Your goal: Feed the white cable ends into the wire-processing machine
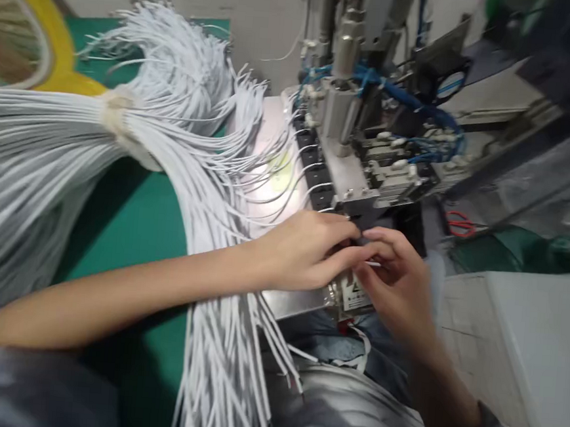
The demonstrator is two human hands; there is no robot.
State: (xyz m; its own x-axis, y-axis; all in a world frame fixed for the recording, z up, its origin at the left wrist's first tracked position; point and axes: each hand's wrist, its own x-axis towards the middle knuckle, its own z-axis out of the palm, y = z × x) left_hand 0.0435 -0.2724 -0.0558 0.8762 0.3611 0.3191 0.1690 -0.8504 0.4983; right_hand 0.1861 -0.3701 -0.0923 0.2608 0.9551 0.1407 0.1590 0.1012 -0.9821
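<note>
Two bare hands meet low in front of the machine (339, 112), the left hand (309, 251) reaching across the wires (185, 159) and the right hand (400, 285) coming in from the other side. Both have their thumbs and fingers drawn close together, tips nearly touching; a short white piece (373, 264), probably the end of one wire, shows between them, but I cannot tell which hand grips it. Many white wires lie in a thick bunch over the green table (150, 209), gathered by a pale tie (117, 118), with loose ends hanging down beside the left forearm and several single strands curving over to the machine's dark blocks (317, 174). One strand alone should be very light, bendy but a little springy, with a smooth coat that may slide between dry fingertips; it is best pinched close to its end, where it will flex least. Its tip is likely the delicate part, so a light squeeze just behind it seems wiser than pressing on it. As a whole, the bunch would be weighty and floppy, apt to splay and snag, and is better taken at the tie.
</note>
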